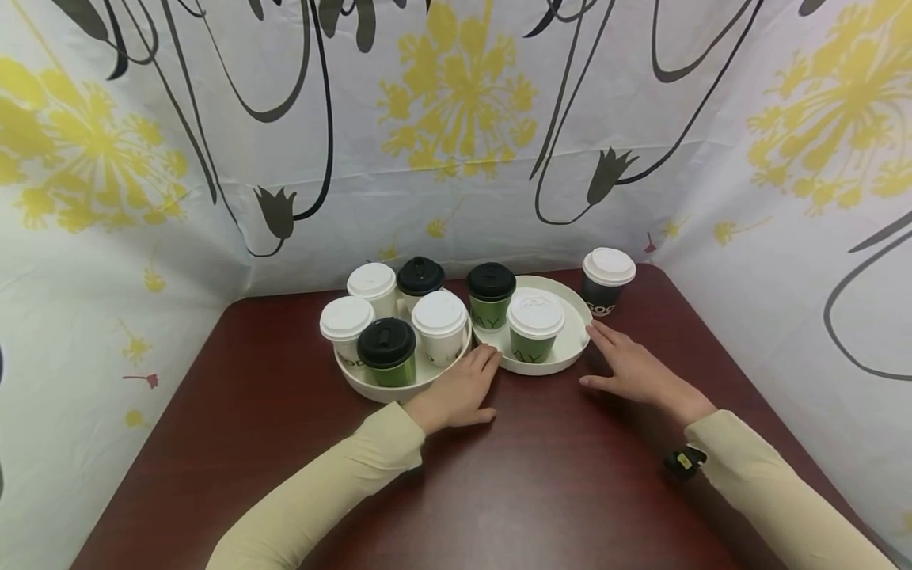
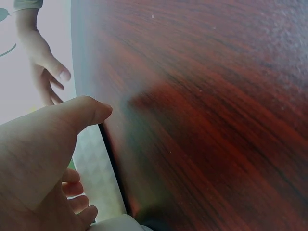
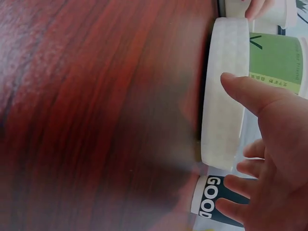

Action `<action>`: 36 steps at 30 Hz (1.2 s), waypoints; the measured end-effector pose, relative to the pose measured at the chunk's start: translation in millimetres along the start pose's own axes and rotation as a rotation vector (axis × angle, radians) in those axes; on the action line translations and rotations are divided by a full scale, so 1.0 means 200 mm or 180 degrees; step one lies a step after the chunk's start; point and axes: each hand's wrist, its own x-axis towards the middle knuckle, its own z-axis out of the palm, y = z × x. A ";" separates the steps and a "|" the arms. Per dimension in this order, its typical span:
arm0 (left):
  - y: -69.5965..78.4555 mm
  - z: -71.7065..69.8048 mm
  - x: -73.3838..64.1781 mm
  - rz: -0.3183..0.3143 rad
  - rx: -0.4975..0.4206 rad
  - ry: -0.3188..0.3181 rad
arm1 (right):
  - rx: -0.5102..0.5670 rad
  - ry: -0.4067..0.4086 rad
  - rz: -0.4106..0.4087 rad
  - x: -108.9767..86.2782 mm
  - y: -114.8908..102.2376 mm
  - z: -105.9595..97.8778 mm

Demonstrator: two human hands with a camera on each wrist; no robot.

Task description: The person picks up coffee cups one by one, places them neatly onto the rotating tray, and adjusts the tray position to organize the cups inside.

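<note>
On the right round white tray [image 1: 568, 346] stand two green cups, a black-lidded green cup [image 1: 489, 309] and a white-lidded green cup [image 1: 533, 340]. My left hand [image 1: 459, 389] reaches in between this tray and the left one, its fingertips at the near left rim. At the opposite side, my right hand [image 1: 636, 370] has its outstretched fingertips by the right rim, thumb apart. Neither hand grips anything. In the right wrist view, the tray's side [image 3: 225, 96] lies beyond the thumb, with a dark cup [image 3: 226, 197] behind the fingers.
The left round white tray [image 1: 374, 391] carries several lidded cups, including a black-lidded green cup [image 1: 388, 356]. A dark cup with a white lid [image 1: 604, 294] stands on the table [image 1: 541, 475] at the back right. Patterned cloth [image 1: 427, 214] hangs around the table.
</note>
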 end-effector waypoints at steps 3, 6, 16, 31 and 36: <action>0.00 0.01 0.00 0.0012 0.0020 0.0004 | -0.0026 -0.0048 -0.0024 0.00 0.00 0.01; 0.00 0.01 0.00 0.0013 0.0039 0.0008 | -0.0050 -0.0042 -0.0041 0.00 0.00 0.02; 0.00 0.03 0.00 0.0041 0.0081 0.0077 | -0.0143 0.0009 -0.0115 -0.03 -0.04 0.01; 0.00 0.04 0.00 0.0092 0.0092 0.0230 | -0.0375 -0.0105 -0.0072 -0.09 -0.15 0.04; 0.02 0.04 0.01 0.0124 0.0059 0.0241 | -0.0405 -0.0131 -0.0082 -0.11 -0.21 0.04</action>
